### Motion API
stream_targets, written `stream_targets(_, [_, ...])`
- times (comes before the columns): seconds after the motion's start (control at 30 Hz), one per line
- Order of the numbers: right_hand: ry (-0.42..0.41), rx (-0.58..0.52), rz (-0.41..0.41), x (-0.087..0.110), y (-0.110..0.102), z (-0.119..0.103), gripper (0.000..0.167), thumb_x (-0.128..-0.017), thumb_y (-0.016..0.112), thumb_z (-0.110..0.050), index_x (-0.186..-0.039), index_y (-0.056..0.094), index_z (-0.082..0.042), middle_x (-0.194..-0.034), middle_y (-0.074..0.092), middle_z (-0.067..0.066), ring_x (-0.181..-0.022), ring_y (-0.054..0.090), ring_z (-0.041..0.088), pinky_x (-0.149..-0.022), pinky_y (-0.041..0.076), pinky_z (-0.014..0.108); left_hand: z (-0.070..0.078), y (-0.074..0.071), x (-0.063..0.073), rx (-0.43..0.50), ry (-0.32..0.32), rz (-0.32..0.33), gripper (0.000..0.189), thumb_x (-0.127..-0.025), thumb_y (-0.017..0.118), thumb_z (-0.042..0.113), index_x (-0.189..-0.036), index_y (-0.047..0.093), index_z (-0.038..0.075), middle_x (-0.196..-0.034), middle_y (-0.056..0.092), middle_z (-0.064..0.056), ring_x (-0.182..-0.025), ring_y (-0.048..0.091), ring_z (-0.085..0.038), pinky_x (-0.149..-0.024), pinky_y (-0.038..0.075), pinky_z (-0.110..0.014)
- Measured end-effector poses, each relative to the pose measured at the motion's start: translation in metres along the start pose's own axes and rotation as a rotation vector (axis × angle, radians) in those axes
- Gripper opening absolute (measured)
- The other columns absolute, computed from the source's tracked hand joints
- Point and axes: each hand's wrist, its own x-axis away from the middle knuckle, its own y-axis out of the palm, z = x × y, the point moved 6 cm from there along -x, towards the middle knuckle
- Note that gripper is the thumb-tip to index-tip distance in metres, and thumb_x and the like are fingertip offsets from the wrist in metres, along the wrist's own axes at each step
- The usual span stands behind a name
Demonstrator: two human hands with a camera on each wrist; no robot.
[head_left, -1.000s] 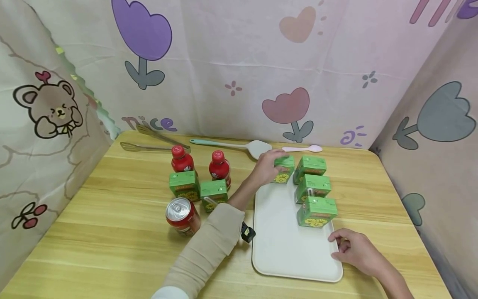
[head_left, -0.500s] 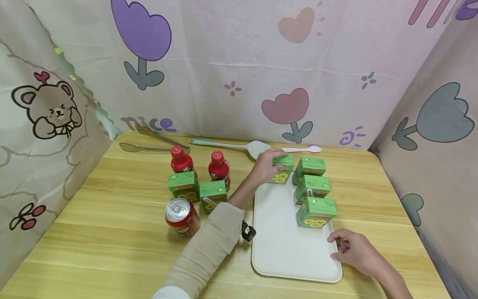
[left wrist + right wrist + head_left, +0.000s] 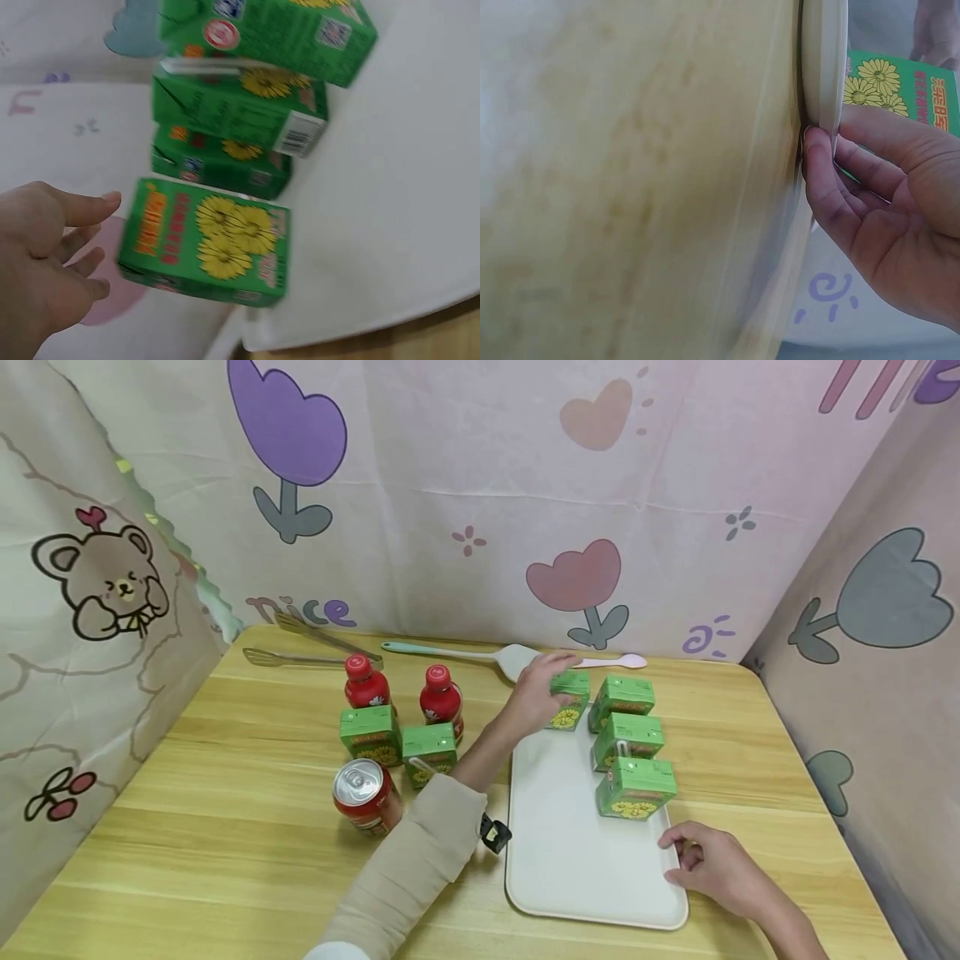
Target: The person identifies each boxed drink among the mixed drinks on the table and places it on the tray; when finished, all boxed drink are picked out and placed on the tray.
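Observation:
At the tray's far left corner my left hand (image 3: 536, 697) is at a green drink carton (image 3: 572, 700) with yellow flowers. The left wrist view shows that hand (image 3: 52, 262) with its fingers relaxed and a gap between them and the carton (image 3: 206, 244). My right hand (image 3: 716, 864) pinches the right rim of the white tray (image 3: 577, 868), thumb and finger on either side of the edge (image 3: 826, 67). Along the tray's right side stand three more green cartons in a row, the nearest one (image 3: 637, 789) closest to my right hand.
Left of the tray stand two red bottles (image 3: 441, 700), two green cartons (image 3: 430, 753) and a red can (image 3: 367, 797). Metal tongs (image 3: 300, 657), a white spatula (image 3: 513, 658) and a pink spoon (image 3: 626, 661) lie along the back edge by the curtain.
My left hand's fingers have lifted and spread off the far left carton, which stays in place on the tray. The right hand keeps its hold on the rim.

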Motion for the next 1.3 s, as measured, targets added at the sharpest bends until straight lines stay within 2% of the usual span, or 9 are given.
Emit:
stream_targets(0.2, [-0.001,0.000,0.001,0.000,0.001,0.001,0.035,-0.074,0.078,-0.006,-0.104,0.061,-0.004,-0.073,0.054,0.002,-0.063,0.046,0.004,-0.052,0.042,0.020,0.025,-0.020,0.015,-0.013,0.046,0.031,0.058,-0.080,0.074,0.005,-0.134,0.054,0.012,-0.142,0.049,-0.001,-0.135,0.041,-0.019,-0.110,0.039,-0.034])
stream_targets(0.37, [0.008,-0.007,0.001,0.000,0.001,0.000,0.035,-0.074,0.078,-0.006,-0.104,0.061,-0.004,-0.074,0.054,0.002,-0.063,0.047,0.005,-0.052,0.042,0.020,0.040,-0.043,0.036,0.015,0.081,0.077,0.054,-0.080,0.075,0.009,-0.131,0.057,0.013,-0.141,0.051,-0.001,-0.133,0.044,-0.017,-0.107,0.043,-0.029])
stream_targets(0.57, [0.003,-0.013,-0.002,0.000,0.002,-0.002,0.034,-0.073,0.078,-0.005,-0.103,0.061,-0.004,-0.073,0.054,0.002,-0.062,0.047,0.005,-0.051,0.043,0.020,0.047,-0.074,0.067,0.055,0.078,0.160,0.052,-0.078,0.077,0.009,-0.127,0.060,0.013,-0.136,0.055,0.001,-0.130,0.047,-0.015,-0.102,0.047,-0.033])
stream_targets(0.73, [0.007,-0.020,-0.003,-0.001,0.001,-0.002,0.034,-0.073,0.078,-0.004,-0.103,0.061,-0.004,-0.074,0.054,0.002,-0.062,0.048,0.005,-0.052,0.043,0.020,0.046,-0.094,0.090,0.032,0.073,0.160,0.052,-0.077,0.078,0.010,-0.126,0.061,0.013,-0.134,0.057,0.002,-0.129,0.049,-0.015,-0.105,0.045,-0.036])
stream_targets(0.97, [0.003,-0.012,-0.007,-0.001,0.001,-0.002,0.034,-0.073,0.078,-0.005,-0.103,0.061,-0.004,-0.074,0.054,0.002,-0.062,0.048,0.006,-0.051,0.043,0.020,0.033,-0.122,0.116,-0.006,0.064,0.128,0.055,-0.078,0.078,0.015,-0.129,0.058,0.013,-0.135,0.057,-0.002,-0.129,0.049,-0.017,-0.108,0.042,-0.038])
stream_targets(1.03, [0.011,-0.010,-0.005,-0.001,0.001,-0.002,0.034,-0.073,0.078,-0.005,-0.103,0.061,-0.004,-0.074,0.054,0.002,-0.062,0.048,0.006,-0.052,0.043,0.020,0.024,-0.129,0.121,-0.019,0.044,0.122,0.057,-0.077,0.079,0.015,-0.130,0.057,0.013,-0.134,0.058,-0.002,-0.130,0.049,-0.019,-0.107,0.043,-0.040])
stream_targets(1.13, [0.018,-0.007,-0.006,-0.001,0.001,-0.001,0.034,-0.073,0.078,-0.005,-0.103,0.061,-0.004,-0.075,0.055,0.002,-0.063,0.048,0.006,-0.052,0.043,0.020,0.008,-0.138,0.129,-0.012,-0.018,0.106,0.059,-0.077,0.079,0.014,-0.131,0.057,0.014,-0.135,0.057,-0.003,-0.131,0.048,-0.021,-0.107,0.042,-0.044])
stream_targets(1.2, [0.018,-0.005,-0.006,-0.001,0.001,-0.001,0.034,-0.074,0.078,-0.006,-0.104,0.061,-0.004,-0.075,0.055,0.003,-0.063,0.048,0.007,-0.052,0.043,0.020,-0.003,-0.142,0.134,-0.016,-0.060,0.093,0.059,-0.077,0.079,0.014,-0.131,0.056,0.015,-0.135,0.057,-0.003,-0.131,0.048,-0.022,-0.107,0.042,-0.047])
stream_targets(1.3, [0.010,0.002,-0.006,0.000,0.000,-0.001,0.034,-0.074,0.078,-0.006,-0.104,0.061,-0.004,-0.075,0.055,0.003,-0.063,0.048,0.006,-0.052,0.043,0.020,-0.015,-0.146,0.140,-0.022,-0.089,0.081,0.059,-0.077,0.078,0.015,-0.131,0.056,0.015,-0.135,0.057,-0.004,-0.130,0.049,-0.026,-0.105,0.042,-0.051])
